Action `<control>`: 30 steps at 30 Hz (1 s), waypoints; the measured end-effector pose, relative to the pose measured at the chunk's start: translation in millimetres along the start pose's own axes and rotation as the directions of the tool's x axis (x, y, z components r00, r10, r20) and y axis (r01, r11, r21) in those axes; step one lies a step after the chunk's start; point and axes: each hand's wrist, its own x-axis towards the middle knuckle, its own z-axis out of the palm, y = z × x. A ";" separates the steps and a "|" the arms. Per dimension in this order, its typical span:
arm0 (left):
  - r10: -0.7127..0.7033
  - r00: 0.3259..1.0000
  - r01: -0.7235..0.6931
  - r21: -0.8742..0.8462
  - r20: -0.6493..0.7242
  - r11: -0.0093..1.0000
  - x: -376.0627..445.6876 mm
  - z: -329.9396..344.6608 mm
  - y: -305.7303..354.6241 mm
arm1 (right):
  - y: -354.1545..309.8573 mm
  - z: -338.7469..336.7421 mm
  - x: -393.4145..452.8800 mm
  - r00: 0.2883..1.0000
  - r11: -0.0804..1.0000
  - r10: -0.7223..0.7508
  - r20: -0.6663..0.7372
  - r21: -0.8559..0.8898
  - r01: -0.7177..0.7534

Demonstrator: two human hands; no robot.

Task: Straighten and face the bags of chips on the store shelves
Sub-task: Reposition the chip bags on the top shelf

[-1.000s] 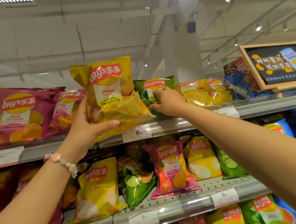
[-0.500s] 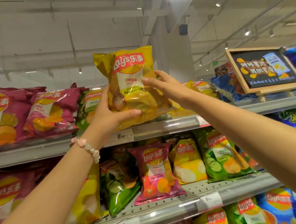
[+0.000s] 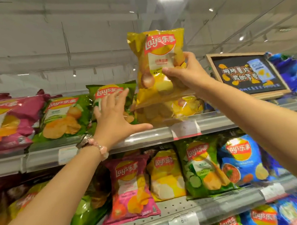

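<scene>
My right hand point(image 3: 186, 76) grips a yellow Lay's bag point(image 3: 157, 57) by its right side and holds it upright above the top shelf point(image 3: 146, 136). Under it lies another yellow bag point(image 3: 180, 107) on that shelf. My left hand point(image 3: 115, 115) is spread with straight fingers in front of a green Lay's bag point(image 3: 111, 92), just left of the yellow one and holding nothing. Further left on the same shelf lean a second green bag point(image 3: 64, 116) and a maroon bag point(image 3: 7, 122).
A framed chalkboard sign point(image 3: 245, 74) stands on the top shelf to the right, with blue bags point(image 3: 294, 74) behind it. The lower shelf point(image 3: 190, 215) carries maroon, yellow, green and blue Lay's bags. Price tags line the shelf rails.
My left hand has let go of the yellow bag and moved left to the green bag. My right hand now holds the yellow bag alone, lifted higher and to the right.
</scene>
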 end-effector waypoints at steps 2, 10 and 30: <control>-0.028 0.997 0.020 0.102 0.071 0.995 5.5 9.6 7.3 | 6.0 -19.3 9.6 0.999 0.997 -0.026 -0.045 -0.078 0.023; -0.051 0.974 -0.035 0.373 0.219 0.927 22.9 41.6 32.4 | 28.9 -64.1 30.3 0.997 0.834 -0.076 -0.004 -0.548 0.061; -0.099 0.961 -0.044 0.497 0.257 0.867 27.4 61.0 15.0 | 136.2 -71.6 45.9 0.936 0.903 0.317 0.155 -0.353 -0.247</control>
